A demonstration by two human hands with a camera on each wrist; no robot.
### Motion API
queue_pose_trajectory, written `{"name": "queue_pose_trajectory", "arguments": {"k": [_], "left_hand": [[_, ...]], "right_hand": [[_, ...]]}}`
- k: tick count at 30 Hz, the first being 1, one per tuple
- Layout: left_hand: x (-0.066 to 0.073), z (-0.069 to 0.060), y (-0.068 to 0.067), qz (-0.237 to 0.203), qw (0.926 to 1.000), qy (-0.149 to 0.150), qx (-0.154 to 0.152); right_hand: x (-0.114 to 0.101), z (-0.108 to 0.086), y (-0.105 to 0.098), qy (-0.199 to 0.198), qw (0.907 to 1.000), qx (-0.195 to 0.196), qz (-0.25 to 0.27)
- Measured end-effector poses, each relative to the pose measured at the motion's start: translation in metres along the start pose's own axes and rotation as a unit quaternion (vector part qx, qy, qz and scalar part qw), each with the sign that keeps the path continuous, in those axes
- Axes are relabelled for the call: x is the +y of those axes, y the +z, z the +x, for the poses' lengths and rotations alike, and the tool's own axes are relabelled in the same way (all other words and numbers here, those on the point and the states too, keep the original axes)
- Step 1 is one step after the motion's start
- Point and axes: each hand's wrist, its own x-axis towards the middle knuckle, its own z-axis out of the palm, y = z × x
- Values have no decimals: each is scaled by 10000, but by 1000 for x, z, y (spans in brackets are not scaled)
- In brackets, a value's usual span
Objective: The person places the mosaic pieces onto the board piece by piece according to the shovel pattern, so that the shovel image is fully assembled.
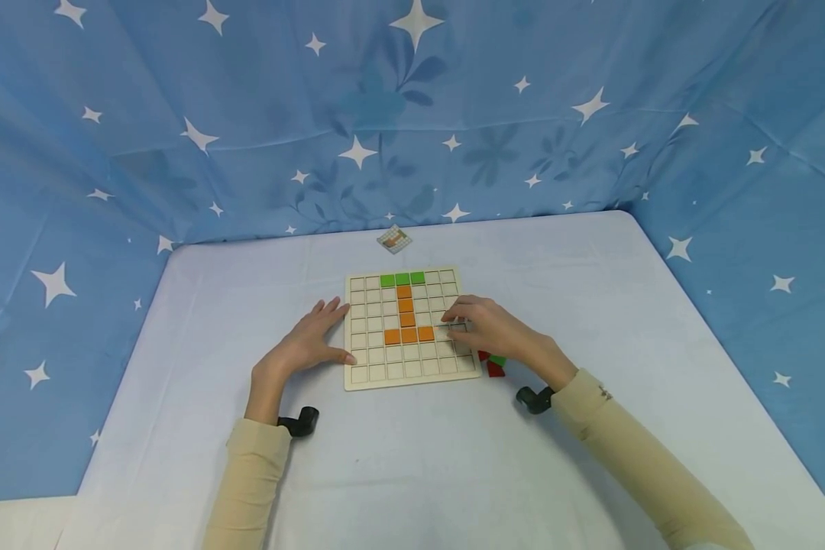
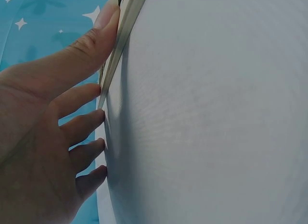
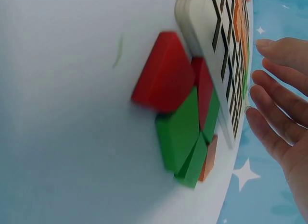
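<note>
A pale gridded board (image 1: pixel 376 357) lies mid-table. Along its far row sit green square tiles (image 1: pixel 402 279); orange square tiles (image 1: pixel 406 305) run down from them to a short orange row. My left hand (image 1: pixel 305 344) rests at the board's left edge with fingers spread. In the left wrist view its thumb (image 2: pixel 91 48) touches the board's side. Over the right part of the board hovers my right hand (image 1: pixel 491 327), fingers loosely bent and apart, with nothing visible between them. Loose red and green tiles (image 3: pixel 178 130) lie beside the board's right edge, partly hidden by that hand in the head view.
A small picture card (image 1: pixel 394 239) lies beyond the board. The table wears a white cloth (image 1: pixel 399 466), and a blue star-patterned curtain (image 1: pixel 247 153) stands behind it. Black wrist cameras (image 1: pixel 302 422) hang by both sleeves. One orange tile (image 3: pixel 209 159) lies among the loose ones.
</note>
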Motion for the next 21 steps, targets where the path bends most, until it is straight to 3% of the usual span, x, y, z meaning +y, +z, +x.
{"name": "queue_pose_trajectory", "arguments": {"k": [12, 21], "left_hand": [[-1, 0, 0, -38, 9999, -80, -46], [-1, 1, 0, 44, 9999, 6, -125]], "right_hand": [[19, -19, -9, 160, 9993, 282, -189], [32, -33, -17, 310, 9986, 424, -44]]}}
